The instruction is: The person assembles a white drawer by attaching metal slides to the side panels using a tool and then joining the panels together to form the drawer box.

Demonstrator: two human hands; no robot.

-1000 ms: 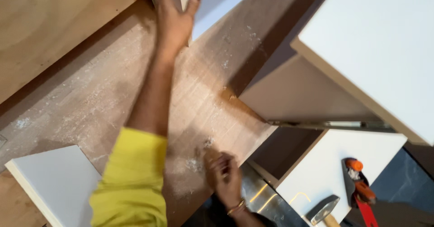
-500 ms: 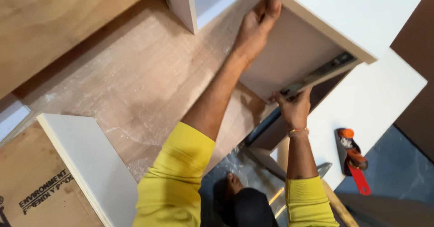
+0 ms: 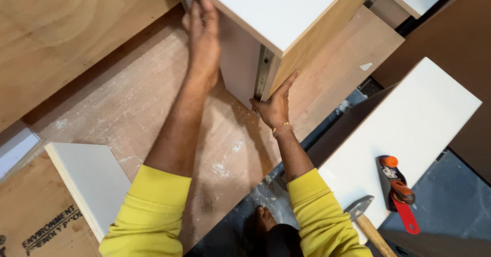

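- Dusty plywood sheet (image 3: 117,103) on a workshop floor, a hammer (image 3: 365,218) and a hand plane (image 3: 396,190) off to the right
- Left hand (image 3: 202,37) lies flat, fingers outstretched, against the white drawer box (image 3: 276,11) side
- Right hand (image 3: 273,106) grasps the box's lower corner by its metal slide rail (image 3: 264,73)

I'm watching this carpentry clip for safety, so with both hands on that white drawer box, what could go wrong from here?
1. The right hand grips the corner beside the metal slide rail; fingers could get pinched or scraped there.
2. The drawer box is steadied only by the flat left hand and that corner grip, so it might tip.
3. A bare foot rests below, with a hammer close by.
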